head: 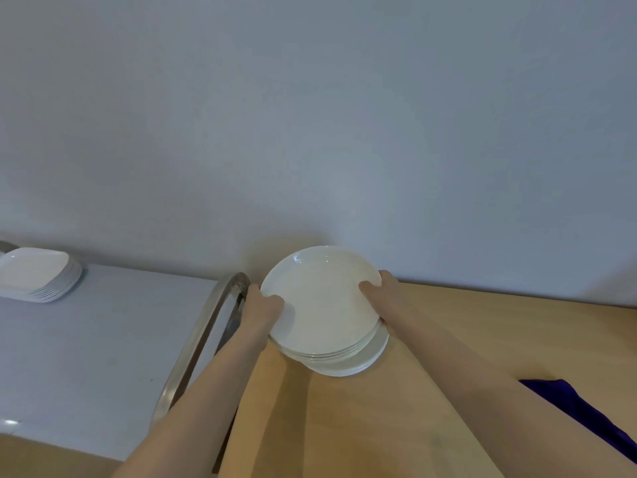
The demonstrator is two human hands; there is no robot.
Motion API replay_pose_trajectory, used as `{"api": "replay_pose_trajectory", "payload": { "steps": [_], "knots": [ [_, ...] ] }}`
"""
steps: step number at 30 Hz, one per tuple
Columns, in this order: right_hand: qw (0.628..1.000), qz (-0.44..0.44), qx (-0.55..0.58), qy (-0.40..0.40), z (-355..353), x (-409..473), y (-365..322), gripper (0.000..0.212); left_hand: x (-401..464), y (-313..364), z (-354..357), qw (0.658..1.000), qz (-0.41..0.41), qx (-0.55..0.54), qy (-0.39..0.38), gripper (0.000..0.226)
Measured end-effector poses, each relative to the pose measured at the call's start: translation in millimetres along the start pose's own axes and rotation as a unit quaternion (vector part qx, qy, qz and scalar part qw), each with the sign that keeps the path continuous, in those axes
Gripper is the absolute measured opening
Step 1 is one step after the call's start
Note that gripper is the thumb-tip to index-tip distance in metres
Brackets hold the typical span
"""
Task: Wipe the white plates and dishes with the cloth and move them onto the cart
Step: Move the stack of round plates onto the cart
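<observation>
Two bare forearms, no sleeves reaching the wrists, left hand [262, 305] and right hand [382, 288] ungloved, no rings or watch showed

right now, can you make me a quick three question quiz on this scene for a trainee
1. True or false: both hands hold the stack of round plates.
2. Which lies on the wooden table at the right edge? A) purple cloth B) sponge C) fork
3. Fill in: the square plates sit on the ____.

Key: 1 true, left hand and right hand each have a grip on the rim. 2 A, the purple cloth. 3 the cart.
</observation>
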State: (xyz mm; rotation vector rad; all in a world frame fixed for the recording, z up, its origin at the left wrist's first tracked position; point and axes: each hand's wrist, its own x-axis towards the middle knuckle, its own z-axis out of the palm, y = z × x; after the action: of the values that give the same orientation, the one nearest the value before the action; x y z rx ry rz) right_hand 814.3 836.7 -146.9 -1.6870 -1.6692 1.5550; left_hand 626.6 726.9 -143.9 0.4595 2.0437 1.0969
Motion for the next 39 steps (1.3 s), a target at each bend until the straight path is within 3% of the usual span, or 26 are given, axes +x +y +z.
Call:
{"api": "replay_pose_trajectory", "payload": {
  "steps": [4,10,20,31,39],
  "knots": [
    [0.999,-0.021,0.019,-0.025,20.8,-9.8,-11.2,0.034,-13.4,-6.0,-25.1,0.998,0.014,-0.054,0.021,0.052],
    [0.992,-0.073,0.017,-0.099,64.6,-35.8,-38.0,0.039,-34.5,-25.6,-76.1,0.993,0.006,-0.043,0.113,0.038],
    [0.969,-0.166,-0.048,-0.175,192.3,-82.9,-73.2,0.037,-50.2,-90.1,-202.1,0.976,-0.029,-0.064,0.206,0.027],
    [0.977,-0.117,-0.026,-0.178,362.6,-138.6,-95.3,0.032,-32.6,-155.9,-364.7,0.976,-0.036,-0.037,0.212,0.029],
    [0.980,-0.078,-0.033,-0.179,443.6,-149.0,-95.5,0.029,-12.5,-191.1,-430.2,0.981,-0.073,-0.018,0.180,0.034]
  ]
}}
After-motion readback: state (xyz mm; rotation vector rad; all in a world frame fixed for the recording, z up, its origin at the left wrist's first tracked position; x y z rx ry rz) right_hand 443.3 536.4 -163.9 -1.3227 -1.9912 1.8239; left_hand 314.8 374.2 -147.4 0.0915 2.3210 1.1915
